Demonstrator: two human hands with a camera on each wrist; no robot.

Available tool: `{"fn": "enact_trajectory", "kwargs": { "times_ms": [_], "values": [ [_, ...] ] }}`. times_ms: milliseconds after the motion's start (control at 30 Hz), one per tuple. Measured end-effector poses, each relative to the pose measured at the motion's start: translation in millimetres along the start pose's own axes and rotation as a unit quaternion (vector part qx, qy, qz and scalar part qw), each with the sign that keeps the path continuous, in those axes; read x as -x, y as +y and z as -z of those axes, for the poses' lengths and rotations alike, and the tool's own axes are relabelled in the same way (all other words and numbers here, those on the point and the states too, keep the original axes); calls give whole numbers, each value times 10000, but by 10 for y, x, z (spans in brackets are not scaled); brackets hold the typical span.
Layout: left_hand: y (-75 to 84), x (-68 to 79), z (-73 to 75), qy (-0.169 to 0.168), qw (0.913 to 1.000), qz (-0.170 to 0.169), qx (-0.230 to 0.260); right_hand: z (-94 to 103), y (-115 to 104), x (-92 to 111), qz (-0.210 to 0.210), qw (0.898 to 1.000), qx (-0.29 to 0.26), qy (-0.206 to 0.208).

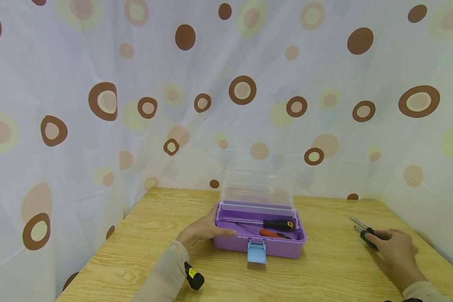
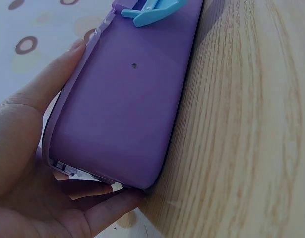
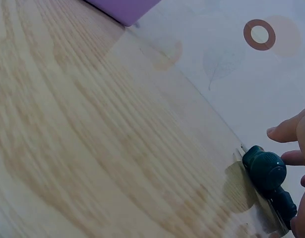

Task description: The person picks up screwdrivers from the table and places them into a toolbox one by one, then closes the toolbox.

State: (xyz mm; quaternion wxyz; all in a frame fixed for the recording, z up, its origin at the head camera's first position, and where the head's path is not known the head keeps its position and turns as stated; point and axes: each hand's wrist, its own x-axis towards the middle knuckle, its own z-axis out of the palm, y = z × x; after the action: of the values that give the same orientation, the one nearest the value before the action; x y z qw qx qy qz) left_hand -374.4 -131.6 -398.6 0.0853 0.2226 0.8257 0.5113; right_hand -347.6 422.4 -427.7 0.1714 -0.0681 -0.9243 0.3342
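Note:
A purple toolbox (image 1: 283,250) with a raised clear lid (image 1: 258,186) stands on the wooden table. My left hand (image 1: 205,228) grips its left end, thumb along the rim and fingers bent round the end wall, as the left wrist view shows. Inside lie a black-handled screwdriver (image 1: 277,225) and a red-and-black-handled tool (image 1: 269,233). At the table's right, my right hand (image 1: 398,249) is at two screwdrivers with dark green handles (image 3: 266,171), side by side with shafts pointing away. In the right wrist view its fingers are spread beside the handles, the upper fingertip apart from them.
A light blue latch (image 1: 256,253) hangs down at the toolbox's front. The table (image 1: 324,272) meets a dotted curtain (image 1: 241,126) at the back and sides. A black-and-yellow strap end (image 1: 193,277) sticks out from my left wrist.

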Motion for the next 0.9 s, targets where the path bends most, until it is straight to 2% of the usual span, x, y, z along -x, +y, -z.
{"fn": "enact_trajectory", "kwargs": {
  "times_ms": [267,567,767,900],
  "values": [
    [-1,6,-8,57,9999,81,-32,-42,24,26,-129,9986,493,147],
    [0,6,-10,54,10000,73,-24,-36,42,12,-393,9960,768,-220],
    [8,15,-7,56,10000,71,-20,-45,77,-5,-532,9957,704,-290],
    [7,6,-11,55,9999,99,-39,-45,88,-2,-772,9944,627,-347]
  ]
}}
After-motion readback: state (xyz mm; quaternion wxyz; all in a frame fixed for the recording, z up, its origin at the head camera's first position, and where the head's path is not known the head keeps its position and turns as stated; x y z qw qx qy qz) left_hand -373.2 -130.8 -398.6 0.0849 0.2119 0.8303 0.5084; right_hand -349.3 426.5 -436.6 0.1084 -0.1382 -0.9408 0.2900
